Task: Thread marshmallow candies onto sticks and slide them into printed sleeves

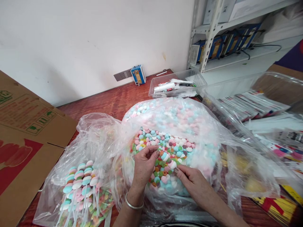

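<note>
My left hand (pixel 145 162) is closed in a pinch, thumb against index finger, at the upper end of a short row of marshmallows and gummy rings (pixel 165 156). At the row's lower end, the thumb and index finger of my right hand (pixel 191 179) pinch by a white and pink piece. Any stick through the row is hidden. Below both hands lies a large open clear plastic bag (pixel 205 126) full of loose pastel marshmallows (pixel 153 136) and small coloured gummy rings (pixel 163 173). A silver bangle circles my left wrist.
On the left, marshmallow skewers (pixel 81 179) with white sticks lie on a clear bag beside a cardboard box (pixel 30 132). Behind stand a plastic tray of pens (pixel 175 86) and a blue device (pixel 138 75). To the right are a bin of packets (pixel 253 105) and a metal shelf (pixel 210 37).
</note>
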`<state>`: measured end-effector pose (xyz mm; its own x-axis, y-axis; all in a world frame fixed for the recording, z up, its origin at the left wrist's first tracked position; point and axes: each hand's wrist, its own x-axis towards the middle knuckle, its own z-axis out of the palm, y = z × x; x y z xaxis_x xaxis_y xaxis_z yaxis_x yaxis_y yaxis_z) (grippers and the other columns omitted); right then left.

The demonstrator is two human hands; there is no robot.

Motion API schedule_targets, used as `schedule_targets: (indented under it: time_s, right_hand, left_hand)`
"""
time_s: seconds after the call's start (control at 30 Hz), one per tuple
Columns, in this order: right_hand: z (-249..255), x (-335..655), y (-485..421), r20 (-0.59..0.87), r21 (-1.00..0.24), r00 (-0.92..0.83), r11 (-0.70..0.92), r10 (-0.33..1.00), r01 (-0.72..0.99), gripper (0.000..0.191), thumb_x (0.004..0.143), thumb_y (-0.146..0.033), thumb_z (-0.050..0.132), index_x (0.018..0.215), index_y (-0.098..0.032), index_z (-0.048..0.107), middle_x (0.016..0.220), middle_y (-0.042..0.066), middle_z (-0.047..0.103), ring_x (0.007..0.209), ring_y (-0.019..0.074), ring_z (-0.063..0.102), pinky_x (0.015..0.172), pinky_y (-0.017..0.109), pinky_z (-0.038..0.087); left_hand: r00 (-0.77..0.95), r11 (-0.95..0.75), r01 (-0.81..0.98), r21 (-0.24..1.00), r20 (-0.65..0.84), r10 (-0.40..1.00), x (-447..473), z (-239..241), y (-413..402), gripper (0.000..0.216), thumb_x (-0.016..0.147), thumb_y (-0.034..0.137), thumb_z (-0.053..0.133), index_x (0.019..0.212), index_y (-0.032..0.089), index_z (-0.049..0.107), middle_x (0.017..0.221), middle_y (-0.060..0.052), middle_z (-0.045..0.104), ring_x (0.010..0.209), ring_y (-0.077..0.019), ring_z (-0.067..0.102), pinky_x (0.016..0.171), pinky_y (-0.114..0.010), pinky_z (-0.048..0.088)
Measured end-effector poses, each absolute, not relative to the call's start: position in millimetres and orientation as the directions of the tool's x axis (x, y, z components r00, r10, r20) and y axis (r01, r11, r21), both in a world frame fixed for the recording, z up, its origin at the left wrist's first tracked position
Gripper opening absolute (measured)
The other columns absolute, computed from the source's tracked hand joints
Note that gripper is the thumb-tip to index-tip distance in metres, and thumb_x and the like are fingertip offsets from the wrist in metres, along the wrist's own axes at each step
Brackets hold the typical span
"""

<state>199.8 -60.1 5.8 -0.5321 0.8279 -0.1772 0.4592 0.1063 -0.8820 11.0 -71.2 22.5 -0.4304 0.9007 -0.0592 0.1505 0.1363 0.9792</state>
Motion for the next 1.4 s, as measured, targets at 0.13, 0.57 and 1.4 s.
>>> schedule_targets:
  time_s: [0.13, 0.57, 1.4]
  right_hand:
    - [5.7, 198.9, -60.3, -0.203, -0.891, -0.547, 0.078, 0.812, 0.447, 0.037, 0.093, -0.039, 0.036, 0.073, -0.019, 0.061, 0.072, 0.002, 0.066, 0.069, 0.0193, 0.057, 0.063, 0.027, 0.041]
    - [0.5, 199.1, -63.8, -0.205, -0.910, -0.550, 0.048, 0.810, 0.411, 0.036, 0.094, -0.040, 0.035, 0.072, -0.020, 0.055, 0.067, -0.001, 0.057, 0.065, 0.0172, 0.052, 0.059, 0.026, 0.037]
    - [-3.7, 202.3, -74.8, 0.390, -0.350, -0.555, 0.676, 0.734, 0.648, 0.039, 0.101, -0.023, 0.024, 0.082, -0.023, 0.058, 0.064, 0.001, 0.070, 0.050, 0.0173, 0.068, 0.045, 0.025, 0.040]
  left_hand:
    - [-0.464, 0.143, 0.088, 0.986, -0.086, 0.881, 14.3, 20.7, -73.0, 0.020, 0.073, 0.028, 0.072, 0.089, 0.016, 0.073, 0.078, -0.004, 0.074, 0.070, -0.0148, 0.066, 0.066, -0.025, 0.054]
    - [-0.458, -0.067, 0.424, 0.903, 0.278, 0.845, 25.7, 4.7, -83.9, 0.013, 0.083, 0.024, 0.066, 0.094, 0.020, 0.072, 0.089, -0.004, 0.072, 0.079, -0.0153, 0.066, 0.075, -0.027, 0.052]
    - [-0.281, -0.039, -0.767, 0.640, -0.281, 0.918, 88.9, 22.5, -75.4, 0.032, 0.089, 0.048, 0.055, 0.079, 0.017, 0.059, 0.078, -0.002, 0.059, 0.067, -0.0128, 0.057, 0.069, -0.027, 0.048]
